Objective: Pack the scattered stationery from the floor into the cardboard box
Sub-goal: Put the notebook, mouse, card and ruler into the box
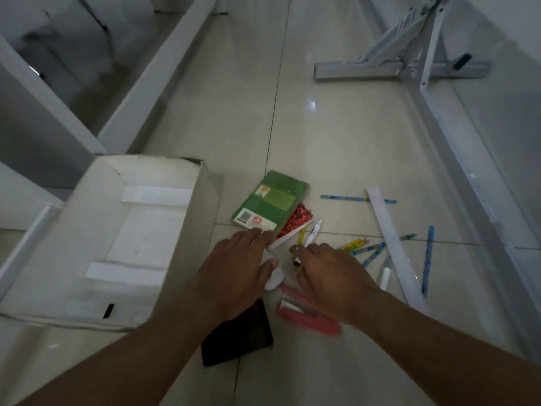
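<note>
Two hands are held over stationery scattered just right of the open white cardboard box (202, 200): the left hand's (240, 265) straight fingers are pressed on the green rectangular notebook's (270, 200) near corner, and the right hand (330, 273) is curled over a white pen (314, 231), though whether it is pinched cannot be told. Lifted by that corner, the notebook could be slid off the red-patterned pad (297, 219) beneath. Its long axis, like the pen's, is run near-left to far-right.

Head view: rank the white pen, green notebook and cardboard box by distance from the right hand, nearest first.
1. White pen, at the right hand fingertips.
2. Green notebook, ahead and left.
3. Cardboard box, far left.
</note>
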`<act>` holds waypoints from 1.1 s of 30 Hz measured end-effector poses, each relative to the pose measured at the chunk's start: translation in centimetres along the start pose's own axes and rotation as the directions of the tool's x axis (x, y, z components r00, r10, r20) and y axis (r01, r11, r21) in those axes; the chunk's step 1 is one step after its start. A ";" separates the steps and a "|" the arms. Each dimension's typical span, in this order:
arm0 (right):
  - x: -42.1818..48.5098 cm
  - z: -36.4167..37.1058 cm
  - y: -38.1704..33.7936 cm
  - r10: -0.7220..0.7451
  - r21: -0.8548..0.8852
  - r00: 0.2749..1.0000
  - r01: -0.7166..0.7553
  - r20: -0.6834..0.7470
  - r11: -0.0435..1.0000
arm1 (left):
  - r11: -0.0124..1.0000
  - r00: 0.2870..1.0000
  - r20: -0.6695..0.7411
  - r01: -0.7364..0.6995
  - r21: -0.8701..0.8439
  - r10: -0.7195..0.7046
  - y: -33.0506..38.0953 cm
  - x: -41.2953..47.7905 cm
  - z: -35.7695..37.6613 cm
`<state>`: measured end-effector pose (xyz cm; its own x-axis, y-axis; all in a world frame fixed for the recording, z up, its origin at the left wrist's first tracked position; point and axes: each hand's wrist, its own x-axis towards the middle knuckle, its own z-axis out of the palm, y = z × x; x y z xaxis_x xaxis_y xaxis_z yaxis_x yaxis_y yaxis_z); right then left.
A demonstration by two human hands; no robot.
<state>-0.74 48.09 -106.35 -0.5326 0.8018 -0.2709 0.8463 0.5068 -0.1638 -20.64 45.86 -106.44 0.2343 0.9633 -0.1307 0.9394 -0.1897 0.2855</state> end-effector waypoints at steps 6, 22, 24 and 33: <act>4.3 0.7 1.8 0.017 0.101 0.989 -0.003 -0.144 0.995 | 0.995 0.998 -0.054 -0.027 0.096 0.032 -1.3 5.6 0.9; 9.5 3.8 3.0 0.396 0.381 0.863 -0.268 -0.313 0.885 | 0.906 0.901 0.122 0.423 -0.033 -0.416 -2.6 10.4 5.7; 9.8 4.3 3.0 0.451 0.454 0.837 -0.286 -0.310 0.844 | 0.898 0.899 0.128 0.431 -0.089 -0.419 -3.1 10.4 5.6; 12.0 4.0 3.1 0.653 0.657 0.745 -0.427 -0.135 0.622 | 0.919 0.931 -0.006 0.358 -0.165 -0.364 -2.8 10.8 5.4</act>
<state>-4.51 57.98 -113.86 0.1555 0.9711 -0.1810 0.7573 -0.2348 -0.6094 -19.36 55.80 -113.77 -0.1252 0.9673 -0.2203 0.9059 0.2021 0.3722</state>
